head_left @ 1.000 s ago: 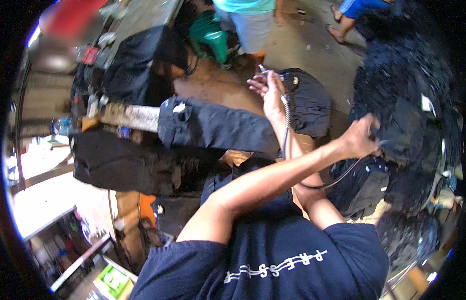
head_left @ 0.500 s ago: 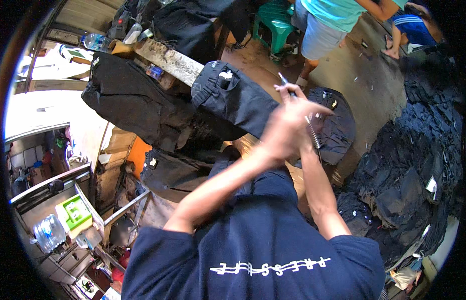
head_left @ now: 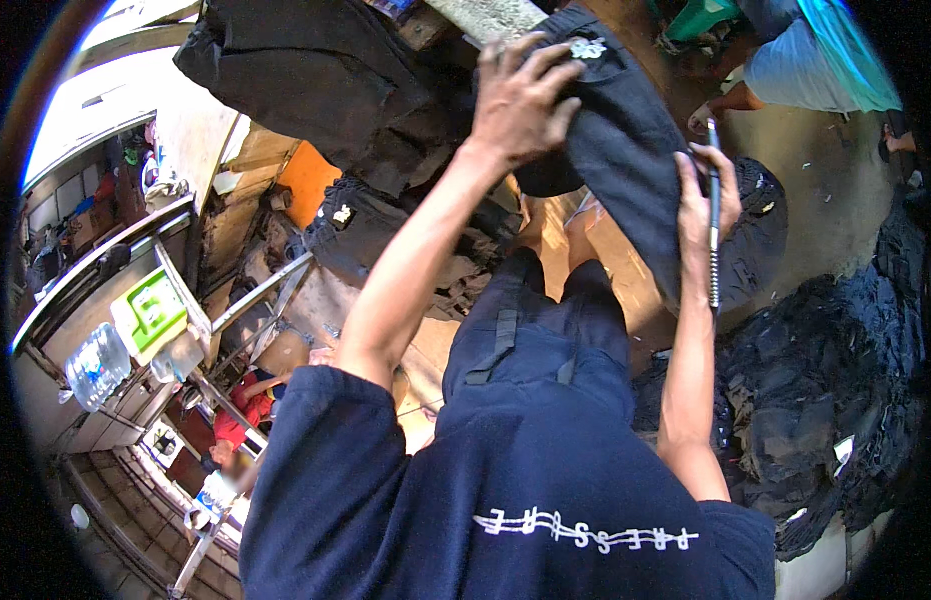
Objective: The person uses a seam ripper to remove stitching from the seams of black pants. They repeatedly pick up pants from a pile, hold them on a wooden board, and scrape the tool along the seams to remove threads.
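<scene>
A pair of black trousers with a white emblem near its gathered waistband lies draped over the end of a narrow pale board. My left hand rests on the waistband end, fingers spread and nothing gripped. At the trousers' right edge is my right hand, its thumb against the cloth. Its fingers are curled round a slim dark pen-like tool with a coiled, spring-like lower end. I cannot make out its exact kind.
More black garments hang to the left, and another folded one lies right. A large heap of black cloth fills the lower right. A person in grey shorts stands at the upper right. Left are a green container and water jug.
My hands, crossed and blurred together before, are now apart. The left has settled on the trousers' waistband end; the right, still holding the tool, has moved to their right edge. The view has shifted.
</scene>
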Action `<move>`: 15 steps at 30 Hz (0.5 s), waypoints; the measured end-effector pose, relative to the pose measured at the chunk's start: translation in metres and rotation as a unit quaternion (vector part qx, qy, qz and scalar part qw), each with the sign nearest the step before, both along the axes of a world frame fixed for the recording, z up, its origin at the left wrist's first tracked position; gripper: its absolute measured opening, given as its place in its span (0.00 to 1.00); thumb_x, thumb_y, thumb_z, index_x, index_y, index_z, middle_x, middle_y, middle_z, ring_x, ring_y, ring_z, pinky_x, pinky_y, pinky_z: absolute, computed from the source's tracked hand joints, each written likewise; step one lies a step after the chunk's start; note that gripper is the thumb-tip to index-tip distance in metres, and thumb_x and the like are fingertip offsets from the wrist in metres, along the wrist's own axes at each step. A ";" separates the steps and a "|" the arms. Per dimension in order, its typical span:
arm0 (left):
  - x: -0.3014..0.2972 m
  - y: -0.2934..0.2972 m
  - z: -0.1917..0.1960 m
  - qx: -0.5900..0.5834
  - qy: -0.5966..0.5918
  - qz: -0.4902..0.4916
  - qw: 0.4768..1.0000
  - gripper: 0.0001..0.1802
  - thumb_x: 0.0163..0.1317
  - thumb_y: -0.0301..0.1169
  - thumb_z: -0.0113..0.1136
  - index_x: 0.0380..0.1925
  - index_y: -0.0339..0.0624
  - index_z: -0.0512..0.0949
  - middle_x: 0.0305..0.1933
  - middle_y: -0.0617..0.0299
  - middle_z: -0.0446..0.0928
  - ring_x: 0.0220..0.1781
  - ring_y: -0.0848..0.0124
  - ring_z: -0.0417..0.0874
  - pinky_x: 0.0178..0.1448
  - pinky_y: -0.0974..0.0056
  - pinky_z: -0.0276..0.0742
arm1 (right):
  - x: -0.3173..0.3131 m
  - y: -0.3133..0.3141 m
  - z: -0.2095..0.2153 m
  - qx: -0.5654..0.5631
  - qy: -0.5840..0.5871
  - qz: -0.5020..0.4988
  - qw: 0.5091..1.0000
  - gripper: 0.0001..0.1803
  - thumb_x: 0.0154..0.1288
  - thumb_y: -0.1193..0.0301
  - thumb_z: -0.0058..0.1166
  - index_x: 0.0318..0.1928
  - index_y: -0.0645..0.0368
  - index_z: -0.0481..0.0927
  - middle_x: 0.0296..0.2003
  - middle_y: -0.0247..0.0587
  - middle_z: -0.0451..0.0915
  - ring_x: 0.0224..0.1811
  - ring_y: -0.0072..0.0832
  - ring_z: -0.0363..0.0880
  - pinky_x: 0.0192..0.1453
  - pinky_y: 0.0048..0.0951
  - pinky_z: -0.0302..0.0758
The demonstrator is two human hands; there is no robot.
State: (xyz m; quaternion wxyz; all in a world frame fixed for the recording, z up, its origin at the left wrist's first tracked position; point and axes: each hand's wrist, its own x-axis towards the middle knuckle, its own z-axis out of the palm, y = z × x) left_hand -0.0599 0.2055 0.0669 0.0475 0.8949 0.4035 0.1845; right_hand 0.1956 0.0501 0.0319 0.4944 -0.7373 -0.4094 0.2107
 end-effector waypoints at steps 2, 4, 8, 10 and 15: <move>0.019 -0.003 0.012 -0.009 -0.031 -0.064 0.997 0.29 0.54 0.46 0.81 0.55 0.48 0.87 0.64 0.57 0.83 0.72 0.52 0.76 0.79 0.46 0.69 | 0.000 -0.001 -0.001 0.017 0.054 -0.025 0.998 0.13 0.69 0.74 0.76 0.52 0.57 0.88 0.47 0.37 0.92 0.46 0.24 0.89 0.55 0.28 0.84; 0.031 0.005 0.019 -0.147 0.008 -0.068 0.987 0.30 0.53 0.47 0.82 0.52 0.42 0.86 0.62 0.56 0.83 0.68 0.51 0.78 0.73 0.49 0.75 | 0.000 -0.002 0.002 -0.032 -0.002 -0.032 0.999 0.10 0.74 0.74 0.72 0.53 0.60 0.88 0.49 0.42 0.92 0.54 0.28 0.91 0.63 0.29 0.85; 0.022 0.047 0.017 -0.342 -0.027 -0.087 0.935 0.41 0.59 0.38 0.81 0.69 0.44 0.70 0.51 0.46 0.89 0.56 0.41 0.88 0.62 0.43 0.82 | -0.002 -0.002 0.004 0.084 0.084 -0.018 0.993 0.13 0.86 0.72 0.55 0.58 0.69 0.85 0.51 0.54 0.91 0.57 0.37 0.91 0.66 0.38 0.86; 0.016 0.059 0.014 -0.403 -0.088 -0.116 0.904 0.43 0.59 0.35 0.82 0.71 0.44 0.67 0.48 0.45 0.90 0.57 0.43 0.89 0.61 0.45 0.82 | -0.002 -0.003 0.002 0.096 0.065 -0.025 0.993 0.16 0.88 0.71 0.49 0.61 0.70 0.84 0.51 0.55 0.90 0.57 0.39 0.91 0.67 0.41 0.85; 0.013 0.053 0.011 -0.384 -0.139 -0.075 0.910 0.46 0.56 0.33 0.85 0.70 0.43 0.67 0.47 0.48 0.88 0.59 0.48 0.89 0.65 0.48 0.81 | -0.011 0.000 0.007 0.095 0.030 -0.009 0.995 0.18 0.79 0.66 0.61 0.61 0.65 0.79 0.53 0.52 0.90 0.53 0.37 0.91 0.66 0.42 0.83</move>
